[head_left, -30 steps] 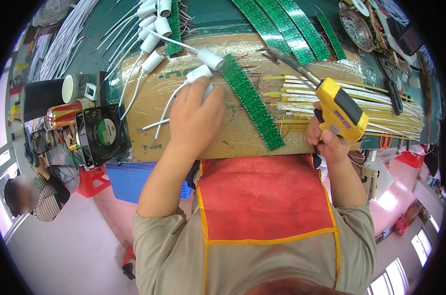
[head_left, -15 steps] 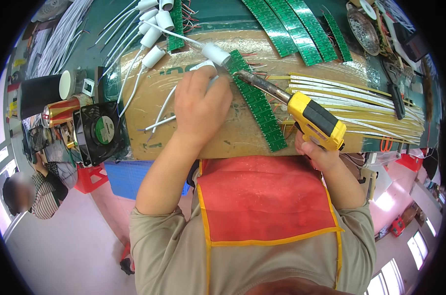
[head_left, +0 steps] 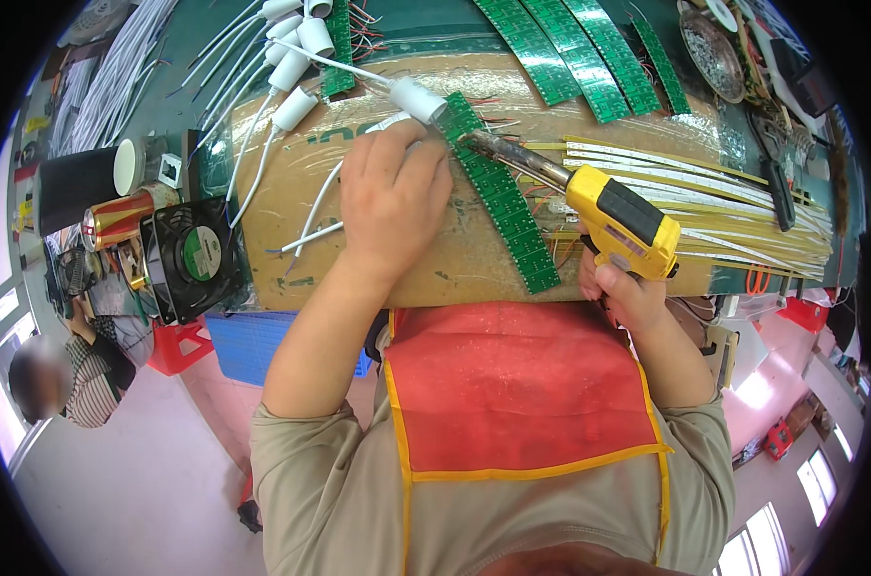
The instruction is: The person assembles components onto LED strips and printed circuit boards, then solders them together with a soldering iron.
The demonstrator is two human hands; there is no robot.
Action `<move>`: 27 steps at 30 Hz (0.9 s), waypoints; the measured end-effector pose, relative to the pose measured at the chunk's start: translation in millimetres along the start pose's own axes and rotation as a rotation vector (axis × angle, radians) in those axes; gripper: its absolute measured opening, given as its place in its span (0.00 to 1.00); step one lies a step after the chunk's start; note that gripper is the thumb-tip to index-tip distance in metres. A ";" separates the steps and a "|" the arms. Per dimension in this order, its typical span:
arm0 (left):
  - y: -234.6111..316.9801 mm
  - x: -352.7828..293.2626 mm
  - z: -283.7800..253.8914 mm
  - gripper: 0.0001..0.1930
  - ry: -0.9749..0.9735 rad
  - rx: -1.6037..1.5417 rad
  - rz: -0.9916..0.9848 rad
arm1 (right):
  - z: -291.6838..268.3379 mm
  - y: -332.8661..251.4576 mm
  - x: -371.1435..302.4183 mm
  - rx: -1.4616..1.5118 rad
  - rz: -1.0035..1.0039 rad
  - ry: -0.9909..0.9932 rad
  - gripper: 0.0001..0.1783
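Note:
My left hand (head_left: pixel 395 197) is closed, fingers bent down over a white cylinder (head_left: pixel 387 121) that shows only in part; the fingertips are hidden. White cables run out from beneath this hand on the left. Beside the fingers, a green circuit board strip (head_left: pixel 505 202) slants across the cardboard. A second white cylinder (head_left: pixel 417 99) lies with its end at the strip's top, its cable trailing up and left. My right hand (head_left: pixel 623 288) grips a yellow and black soldering gun (head_left: pixel 628 223). The gun's metal tip is over or against the strip, near the left fingers.
Yellow and white strips (head_left: pixel 685 202) lie fanned out at the right. More green boards (head_left: pixel 570 58) are at the far side. Several corded white cylinders (head_left: pixel 293 109) lie far left. A black fan (head_left: pixel 191 254) stands left; a person (head_left: pixel 71 379) is beyond it.
The soldering gun's yellow body has risen slightly away from me, its tip still by the board. My left hand has barely moved.

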State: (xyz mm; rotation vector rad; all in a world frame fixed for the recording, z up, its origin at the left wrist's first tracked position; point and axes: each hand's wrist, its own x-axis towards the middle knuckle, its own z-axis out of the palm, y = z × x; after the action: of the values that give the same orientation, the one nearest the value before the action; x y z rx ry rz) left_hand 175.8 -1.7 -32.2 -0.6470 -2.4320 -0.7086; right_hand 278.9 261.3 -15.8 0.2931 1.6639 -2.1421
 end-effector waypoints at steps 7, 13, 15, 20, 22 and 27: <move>-0.1 -2.0 1.7 0.10 -0.009 0.036 0.048 | 2.8 -2.6 1.3 -0.013 -0.017 -0.006 0.31; 0.8 -1.5 1.0 0.10 -0.018 0.041 0.042 | 3.6 -5.6 1.2 -0.025 -0.006 -0.012 0.27; 0.8 -1.6 1.1 0.10 -0.019 0.035 0.034 | 3.1 -5.3 1.1 -0.020 0.022 -0.010 0.26; 0.5 -1.5 1.2 0.10 -0.018 0.038 0.034 | 2.4 -6.9 1.9 -0.044 0.021 -0.020 0.24; 0.4 -1.8 1.4 0.10 -0.021 0.041 0.030 | 2.9 -7.8 2.2 -0.043 0.015 -0.027 0.24; 0.4 -2.0 1.6 0.10 -0.020 0.060 0.035 | 5.9 -8.7 2.6 -0.046 0.015 0.008 0.22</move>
State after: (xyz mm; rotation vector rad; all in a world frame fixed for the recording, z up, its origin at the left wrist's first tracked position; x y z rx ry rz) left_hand 177.0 -1.1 -34.4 -0.6746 -2.4443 -0.6149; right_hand 273.2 256.9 -7.6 0.3001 1.7072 -2.0911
